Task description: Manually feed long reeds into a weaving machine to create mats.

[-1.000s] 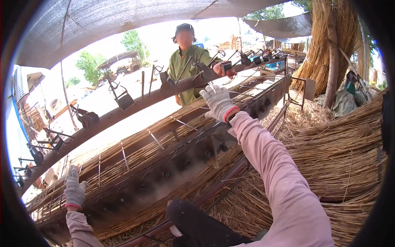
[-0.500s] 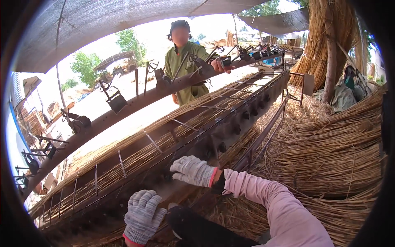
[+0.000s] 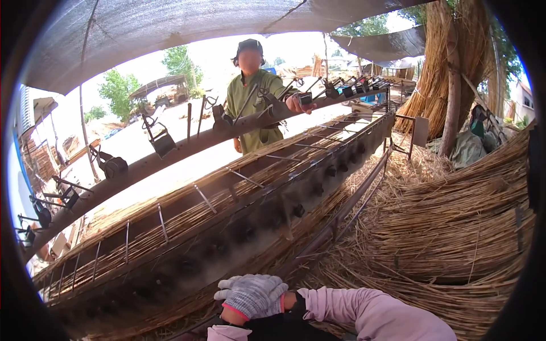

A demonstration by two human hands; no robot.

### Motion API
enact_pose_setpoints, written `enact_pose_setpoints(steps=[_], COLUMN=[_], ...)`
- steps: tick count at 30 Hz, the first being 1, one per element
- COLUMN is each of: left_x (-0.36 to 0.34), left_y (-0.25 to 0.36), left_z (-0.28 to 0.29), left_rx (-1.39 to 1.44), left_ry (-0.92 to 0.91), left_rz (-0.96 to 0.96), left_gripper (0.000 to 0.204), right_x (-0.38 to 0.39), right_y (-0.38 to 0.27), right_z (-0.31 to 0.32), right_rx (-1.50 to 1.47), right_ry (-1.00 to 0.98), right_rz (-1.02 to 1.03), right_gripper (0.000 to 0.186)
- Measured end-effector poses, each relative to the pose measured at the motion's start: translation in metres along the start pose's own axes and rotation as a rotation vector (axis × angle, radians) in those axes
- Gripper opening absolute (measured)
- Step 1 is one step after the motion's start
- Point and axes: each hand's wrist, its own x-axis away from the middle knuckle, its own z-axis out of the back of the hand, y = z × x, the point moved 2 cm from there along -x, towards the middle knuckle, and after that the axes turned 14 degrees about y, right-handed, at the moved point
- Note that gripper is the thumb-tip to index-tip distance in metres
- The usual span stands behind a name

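Observation:
My two hands, in grey knit gloves with pink cuffs, are together low in the middle, above my dark-clad lap. My left hand [image 3: 245,301] overlaps my right hand [image 3: 274,288], and its fingers are hidden. Pale glove fingertips stick out to the left, seemingly the right hand's, stretched out. I see no object in either hand. Just beyond them runs a long dark metal trough [image 3: 239,233] filled with reed stalks [image 3: 187,219], with thin metal bars across its top. Dust hangs along its near side.
A co-worker [image 3: 253,96] in green stands behind the trough, one hand on a raised metal beam [image 3: 187,146] bearing several clamps. Stacked reeds [image 3: 455,227] lie to my right. Tall reed bundles [image 3: 426,85] stand at the back right, and a shade net [image 3: 170,34] hangs overhead.
My hands, apart half a second ago, have come together lower down. The right was near the trough's side and has drawn back; the left has moved right. The co-worker's hand stays on the beam.

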Motion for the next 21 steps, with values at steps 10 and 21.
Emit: enact_pose_setpoints(steps=[10,21], left_x=[-0.009,-0.087], left_y=[0.014,0.038], left_z=[0.054,0.051], left_rx=[0.067,-0.055], left_ry=[0.374,0.138], left_rz=[-0.127,-0.098], left_gripper=[0.033,0.025], right_x=[0.024,0.093], right_y=[0.036,0.069], right_z=[0.016,0.015], right_rx=[-0.029,-0.066], right_ry=[-0.211,-0.238], right_rz=[-0.234,-0.495], right_gripper=[0.046,0.052])
